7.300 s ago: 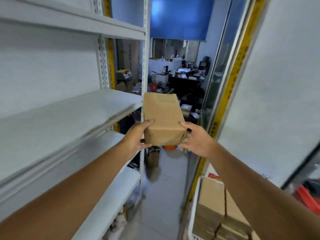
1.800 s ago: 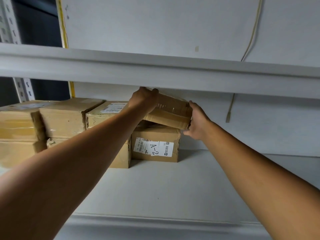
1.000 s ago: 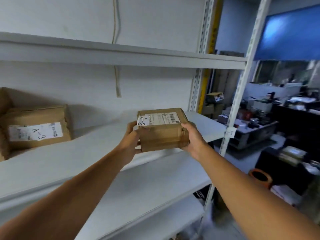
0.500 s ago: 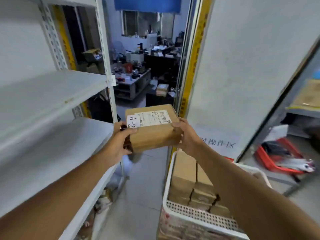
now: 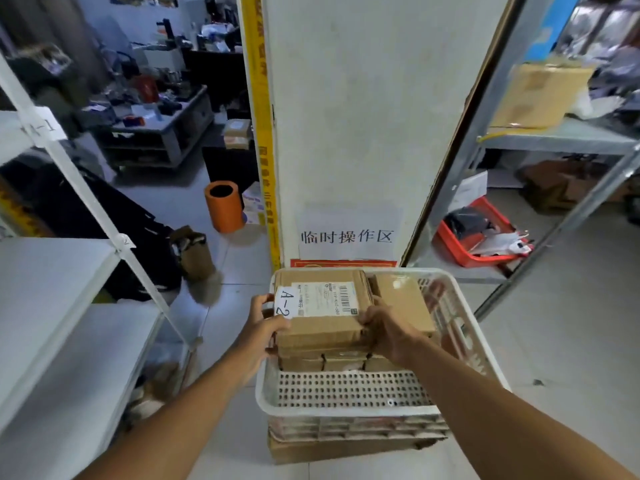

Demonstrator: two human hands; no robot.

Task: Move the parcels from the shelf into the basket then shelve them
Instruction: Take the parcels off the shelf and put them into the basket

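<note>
Both hands hold one parcel point(image 5: 320, 311) over the white basket point(image 5: 349, 393). Left hand point(image 5: 265, 327) grips its left end, thumb on top near the "A-2" tag, fingers curled under. Right hand point(image 5: 384, 329) grips the right end the same way, fingers wrapped round the edge. The parcel sits level, label up, directly between the two hands.

Position: the parcel is inside the basket's rim line, on or just above the stack below the hands. Cannot tell if it already rests there or is a touch clear; the hands hide the contact edge.

Basket contents: brown parcels packed in a row beneath the held one, edges showing just nearer than the hands. Another parcel point(image 5: 403, 306) lies flat beyond and right of the right hand, touching or just beside the held one. Right of that, the perforated basket floor shows through.

White shelf point(image 5: 52, 306), left of the left arm: the boards in view carry no parcels.

Progress, judged: the loading stage is well along, with several parcels in. This one is not yet released. Whether more wait on the source shelf is out of view. The shelving stage appears not begun.
</note>
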